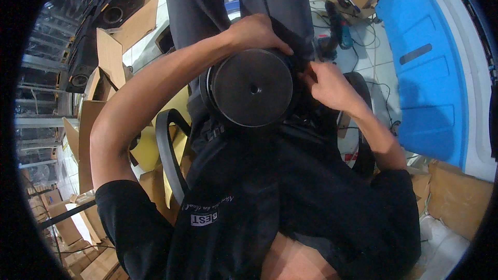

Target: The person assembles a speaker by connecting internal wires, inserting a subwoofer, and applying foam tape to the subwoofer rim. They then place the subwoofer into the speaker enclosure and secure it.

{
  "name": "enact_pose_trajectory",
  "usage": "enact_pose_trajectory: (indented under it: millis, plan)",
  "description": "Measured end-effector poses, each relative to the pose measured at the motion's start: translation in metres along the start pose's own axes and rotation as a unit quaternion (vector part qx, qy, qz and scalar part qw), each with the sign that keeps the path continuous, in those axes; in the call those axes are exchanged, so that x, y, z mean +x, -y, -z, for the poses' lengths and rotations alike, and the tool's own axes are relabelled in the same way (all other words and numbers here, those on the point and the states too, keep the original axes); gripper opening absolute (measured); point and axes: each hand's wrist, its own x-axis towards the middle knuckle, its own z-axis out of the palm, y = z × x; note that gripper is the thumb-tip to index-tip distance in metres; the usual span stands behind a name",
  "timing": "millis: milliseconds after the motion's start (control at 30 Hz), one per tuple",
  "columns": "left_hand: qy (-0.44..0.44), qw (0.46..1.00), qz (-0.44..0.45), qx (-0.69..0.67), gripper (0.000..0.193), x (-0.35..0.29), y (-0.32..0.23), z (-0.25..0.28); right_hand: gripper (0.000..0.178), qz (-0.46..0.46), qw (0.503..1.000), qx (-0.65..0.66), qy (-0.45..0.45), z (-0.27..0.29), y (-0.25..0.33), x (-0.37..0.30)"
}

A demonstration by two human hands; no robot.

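Note:
A round black speaker driver (252, 89) rests on my lap, its flat magnet side facing up with a small hole in the middle. My left hand (259, 33) curves over its far edge, thumb reaching toward the right, and steadies it there; most of those fingers are hidden behind the driver. At the driver's right side is my right hand (329, 85), its thumb and fingers pinched together close to the rim. Whatever is between those fingertips, if anything, is too small and dark to make out.
A black chair armrest (171, 150) curves by my left side. Black speaker boxes (116, 8) and opened cardboard (109, 57) lie at the left. A cordless drill (342, 33) and cables sit on the tiled floor, far right. A large blue panel (425, 62) stands at the right.

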Motion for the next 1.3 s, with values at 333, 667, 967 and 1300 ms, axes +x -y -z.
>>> enact_pose_trajectory:
  millis: [333,667,967,1300]
  plan:
    - [0.013,1.0,0.008,-0.016,0.067,0.002,-0.002,0.006,0.024,-0.052,0.995,0.079,-0.011,-0.018,-0.003,-0.009]
    - [0.017,1.0,0.001,-0.019,0.068,0.003,0.003,0.004,0.025,-0.182,0.928,0.299,0.126,-0.009,-0.006,-0.006]
    - [-0.005,1.0,-0.005,-0.019,0.067,0.003,0.004,0.001,0.026,-0.063,0.979,0.188,0.049,-0.024,-0.016,-0.003]
    - [0.0,0.999,-0.016,-0.048,0.062,0.0,0.003,0.003,0.024,-0.006,0.991,0.127,-0.029,-0.034,-0.016,-0.002]
